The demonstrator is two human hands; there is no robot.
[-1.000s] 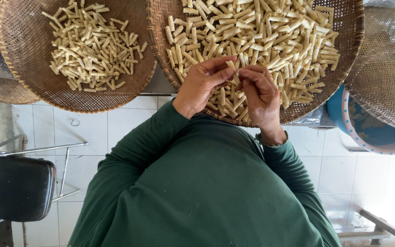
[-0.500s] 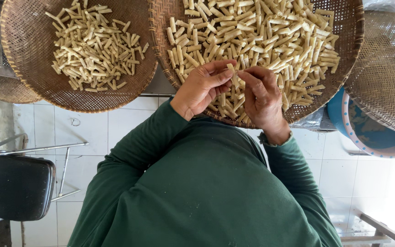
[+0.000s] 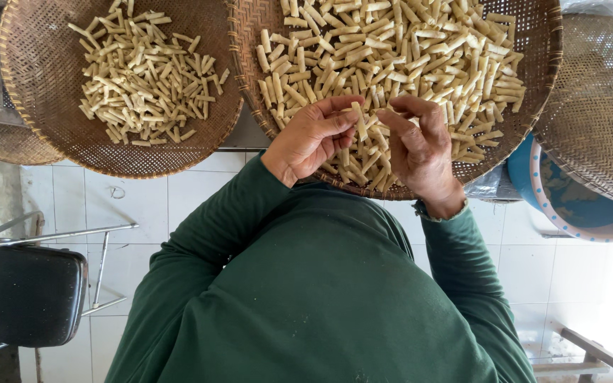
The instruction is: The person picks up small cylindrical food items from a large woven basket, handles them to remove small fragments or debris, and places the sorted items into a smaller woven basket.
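Head view, looking down over the person's green sleeves and chest. Left hand (image 3: 311,138) sits over the near rim of the big woven tray (image 3: 542,85), fingers curled, thumb and forefinger pinched on one pale stick (image 3: 357,119) held upright just above the pile. Right hand (image 3: 420,145) is close beside it, fingers bent inward toward the same stick, fingertips at or very near it; cannot tell if it actually grips it or holds a piece of its own. Both hands are above the near part of the tray, wrists crossing its edge.

The big tray is filled with short pale sticks (image 3: 406,50), a loose heap spread across most of its surface, thickest in the middle and right. To the left, touching or just overlapping it, a second woven tray (image 3: 44,92) holds a smaller, thinner pile of the same sticks (image 3: 143,78), grouped in the centre with bare weave around.

Far right: an empty-looking woven tray (image 3: 597,106) tilted, lying over a blue bowl (image 3: 569,202) with a pale dotted rim. Far left: edge of another woven tray (image 3: 1,142) under the second one. Below left: a black chair seat (image 3: 23,294) on a metal frame, standing on white floor tiles (image 3: 179,195).
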